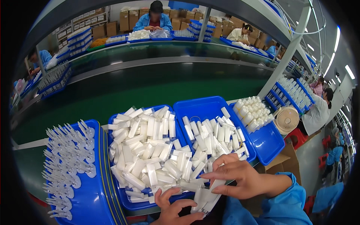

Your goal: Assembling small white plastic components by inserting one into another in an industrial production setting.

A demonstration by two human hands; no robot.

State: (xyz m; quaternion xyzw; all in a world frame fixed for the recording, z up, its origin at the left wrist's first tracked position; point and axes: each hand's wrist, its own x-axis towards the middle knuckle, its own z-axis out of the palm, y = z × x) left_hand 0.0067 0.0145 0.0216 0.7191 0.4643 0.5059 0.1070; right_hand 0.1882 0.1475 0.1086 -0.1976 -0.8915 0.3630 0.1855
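Observation:
Just in front of me, both hands hold small white block-shaped pieces. My right hand (245, 179) pinches one white block (217, 184) between thumb and fingers. At its lower left, my left hand (173, 210) grips white pieces in clear plastic (202, 195) between thumb and fingers; how many is hard to tell. The two hands nearly meet over the front edge of a blue tray (131, 204) heaped with similar white pieces (148, 150) in clear film. Right of it, a second blue tray (198, 103) holds more white blocks (219, 137).
At the left, stacked blue trays (93, 187) carry upright translucent parts (67, 165). To the right are bundled white tubes (253, 112), a blue tray (268, 144) and a beige fan (287, 119). A green conveyor belt (157, 88) runs beyond, with people working across it. A metal post (288, 47) rises at right.

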